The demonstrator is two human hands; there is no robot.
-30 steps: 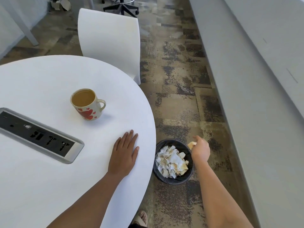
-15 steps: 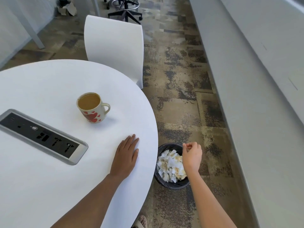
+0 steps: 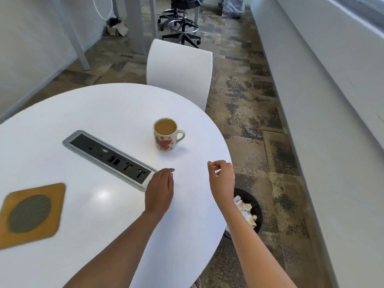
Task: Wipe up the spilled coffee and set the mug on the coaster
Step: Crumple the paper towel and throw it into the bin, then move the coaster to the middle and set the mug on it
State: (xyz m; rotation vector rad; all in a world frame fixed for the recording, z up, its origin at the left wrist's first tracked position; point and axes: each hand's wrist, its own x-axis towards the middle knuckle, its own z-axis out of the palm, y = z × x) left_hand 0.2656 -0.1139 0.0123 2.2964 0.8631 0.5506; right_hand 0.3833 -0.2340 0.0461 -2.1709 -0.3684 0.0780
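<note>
The mug (image 3: 165, 140), printed with red hearts and full of coffee, stands near the right edge of the tabletop (image 3: 104, 104), well apart from the coaster (image 3: 31, 213) at its left edge. The left hand (image 3: 160, 190) lies flat on it; the right hand (image 3: 221, 177) is loosely curled and empty.

Cannot make out grille on coaster (image 3: 31, 213) at 8 o'clock, blurred and clipped by left edge. Cannot see much of bin (image 3: 259, 217) at 4 o'clock behind table (image 3: 199, 215) rim and right forearm (image 3: 245, 231). Cannot read socket panel (image 3: 108, 159) markings.

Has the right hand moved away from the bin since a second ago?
Yes. The right hand has left the bin and come up over the table edge, toward the mug.
</note>
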